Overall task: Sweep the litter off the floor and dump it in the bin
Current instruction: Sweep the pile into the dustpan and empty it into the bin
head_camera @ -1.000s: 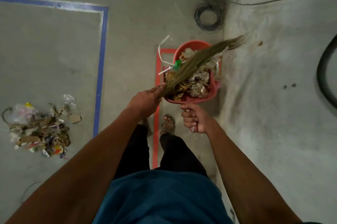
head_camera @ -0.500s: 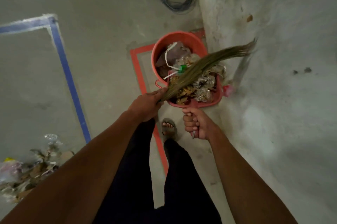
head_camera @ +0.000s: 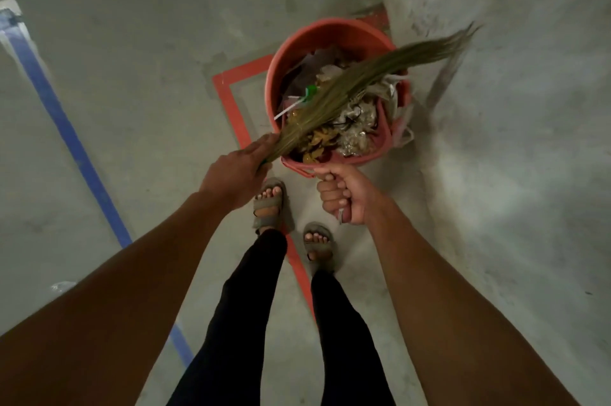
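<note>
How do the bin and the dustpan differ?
The bin is round, deep and stands on the floor; the dustpan is shallower, straight-sided, held over it by the right hand. The bin is orange-red, the dustpan pinker. Both hold litter.

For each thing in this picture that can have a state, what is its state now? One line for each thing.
left hand: grips the broom near its bound end.
right hand: grips the dustpan's handle.
broom: held slanted across the dustpan and bin.
dustpan: loaded with litter, held at the bin's near rim.
litter: piled in the dustpan.
bin: open, partly filled.
</note>
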`<state>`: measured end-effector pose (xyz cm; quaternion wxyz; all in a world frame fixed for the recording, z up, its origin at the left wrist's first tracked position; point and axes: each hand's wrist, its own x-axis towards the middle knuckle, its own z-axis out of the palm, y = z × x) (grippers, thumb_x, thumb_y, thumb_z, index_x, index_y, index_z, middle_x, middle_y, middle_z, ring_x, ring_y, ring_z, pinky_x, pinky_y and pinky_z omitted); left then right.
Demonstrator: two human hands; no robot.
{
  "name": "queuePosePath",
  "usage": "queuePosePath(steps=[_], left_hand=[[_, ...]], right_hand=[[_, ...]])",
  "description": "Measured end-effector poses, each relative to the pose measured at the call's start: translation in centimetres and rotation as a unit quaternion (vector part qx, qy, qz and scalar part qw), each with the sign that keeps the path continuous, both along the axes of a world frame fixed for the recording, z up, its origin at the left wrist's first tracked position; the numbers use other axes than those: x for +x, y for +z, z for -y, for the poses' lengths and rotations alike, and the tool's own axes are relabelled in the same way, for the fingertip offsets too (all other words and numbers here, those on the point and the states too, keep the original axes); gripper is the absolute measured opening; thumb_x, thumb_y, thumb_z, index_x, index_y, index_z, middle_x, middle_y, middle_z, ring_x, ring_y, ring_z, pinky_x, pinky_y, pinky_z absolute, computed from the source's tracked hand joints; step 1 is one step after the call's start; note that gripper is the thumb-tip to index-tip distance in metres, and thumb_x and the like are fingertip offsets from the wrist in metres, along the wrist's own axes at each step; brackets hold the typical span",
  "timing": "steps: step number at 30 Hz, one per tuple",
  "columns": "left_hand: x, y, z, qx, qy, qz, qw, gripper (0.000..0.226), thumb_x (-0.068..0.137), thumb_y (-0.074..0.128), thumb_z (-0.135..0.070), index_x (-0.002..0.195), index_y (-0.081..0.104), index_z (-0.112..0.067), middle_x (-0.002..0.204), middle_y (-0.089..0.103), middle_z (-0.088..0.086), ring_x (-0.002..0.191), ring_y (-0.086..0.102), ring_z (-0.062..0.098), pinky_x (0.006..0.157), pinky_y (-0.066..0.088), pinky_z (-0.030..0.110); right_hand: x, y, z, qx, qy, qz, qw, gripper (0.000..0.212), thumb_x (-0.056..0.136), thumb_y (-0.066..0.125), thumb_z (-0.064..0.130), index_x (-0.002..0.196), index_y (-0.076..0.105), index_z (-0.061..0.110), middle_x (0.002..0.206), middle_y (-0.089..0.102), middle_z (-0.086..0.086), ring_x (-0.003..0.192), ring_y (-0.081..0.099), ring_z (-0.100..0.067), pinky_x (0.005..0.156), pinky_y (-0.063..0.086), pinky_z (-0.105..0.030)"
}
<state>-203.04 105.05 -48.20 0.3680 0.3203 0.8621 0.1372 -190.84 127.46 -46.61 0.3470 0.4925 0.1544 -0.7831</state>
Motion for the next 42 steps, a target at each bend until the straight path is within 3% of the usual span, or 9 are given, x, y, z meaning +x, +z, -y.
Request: queuePosePath(steps=[7, 10, 15, 24, 28, 33, 38, 42], left_hand=[[-1.0, -0.9, 1.3, 0.024, -0.009, -0.093, 0.995, 0.064, 0.110, 0.038, -0.042, 0.164, 0.005, -0.044, 0.169, 0.025, -0.014, 0.089, 0.074, 0.036, 0.063, 0.060, 0.045], [-1.0, -0.5, 1.7, 0.039, 0.005, -0.101, 0.994, 0.063, 0.110, 0.038, -0.041, 0.165, 0.008, -0.040, 0.169, 0.025, -0.013, 0.083, 0.073, 0.037, 0.060, 0.060, 0.046], [-0.8, 0.4, 0.9, 0.027, 0.037, -0.096, 0.994, 0.061, 0.111, 0.034, -0.042, 0.165, 0.007, -0.039, 0.170, 0.024, -0.013, 0.090, 0.073, 0.039, 0.064, 0.060, 0.048], [0.7, 1.7, -0.9, 0.009, 0.103, -0.081, 0.991, 0.059, 0.111, 0.034, -0.042, 0.164, 0.010, -0.037, 0.169, 0.027, -0.011, 0.108, 0.069, 0.038, 0.075, 0.061, 0.052], [1.4, 2.4, -0.4, 0.008, 0.131, -0.090, 0.987, 0.057, 0.111, 0.034, -0.043, 0.164, 0.014, -0.035, 0.167, 0.033, -0.005, 0.114, 0.067, 0.039, 0.079, 0.061, 0.054], [2.6, 2.7, 0.3, 0.016, 0.142, -0.087, 0.986, 0.058, 0.110, 0.035, -0.043, 0.164, 0.015, -0.035, 0.166, 0.037, -0.002, 0.114, 0.067, 0.039, 0.079, 0.062, 0.056], [3.9, 3.1, -0.1, 0.027, 0.166, -0.064, 0.984, 0.058, 0.111, 0.038, -0.040, 0.164, 0.017, -0.035, 0.163, 0.041, 0.000, 0.118, 0.065, 0.038, 0.085, 0.060, 0.056], [4.9, 3.4, -1.2, 0.053, 0.172, -0.044, 0.983, 0.057, 0.111, 0.040, -0.037, 0.164, 0.020, -0.032, 0.159, 0.047, 0.003, 0.121, 0.062, 0.037, 0.094, 0.057, 0.051]], right_hand=[[-3.0, -4.1, -2.6, -0.115, -0.028, -0.028, 0.993, 0.032, 0.102, 0.053, 0.025, 0.072, 0.041, 0.020, 0.043, 0.029, 0.013, 0.029, 0.026, -0.003, 0.029, 0.026, -0.015], [-4.3, -4.0, -3.0, -0.136, -0.053, 0.020, 0.989, 0.035, 0.101, 0.055, 0.029, 0.070, 0.042, 0.018, 0.043, 0.030, 0.013, 0.028, 0.028, -0.004, 0.029, 0.027, -0.016], [-5.1, -2.0, -2.9, -0.118, -0.098, 0.102, 0.983, 0.038, 0.101, 0.057, 0.031, 0.068, 0.043, 0.017, 0.043, 0.032, 0.011, 0.029, 0.030, -0.005, 0.028, 0.030, -0.020], [-4.7, 0.3, -1.1, 0.119, 0.029, 0.139, 0.983, 0.042, 0.108, 0.048, 0.020, 0.067, 0.036, 0.019, 0.046, 0.029, 0.008, 0.033, 0.026, -0.004, 0.033, 0.027, -0.017], [-4.1, -1.0, -1.9, 0.275, 0.228, 0.144, 0.923, 0.035, 0.105, 0.042, 0.020, 0.070, 0.035, 0.018, 0.040, 0.034, 0.000, 0.032, 0.029, -0.010, 0.037, 0.029, -0.021], [-2.7, -0.3, -3.6, 0.290, 0.289, 0.177, 0.895, 0.031, 0.100, 0.042, 0.025, 0.071, 0.043, 0.016, 0.043, 0.035, 0.002, 0.038, 0.028, -0.009, 0.046, 0.022, -0.020], [0.0, 2.1, -4.0, 0.296, 0.162, 0.117, 0.934, 0.033, 0.103, 0.054, 0.032, 0.075, 0.040, 0.020, 0.047, 0.029, 0.006, 0.034, 0.025, -0.006, 0.036, 0.026, -0.017], [3.1, 3.7, -4.8, 0.306, 0.055, 0.107, 0.944, 0.022, 0.100, 0.054, 0.032, 0.082, 0.045, 0.025, 0.051, 0.028, 0.007, 0.040, 0.023, -0.007, 0.047, 0.020, -0.021]])
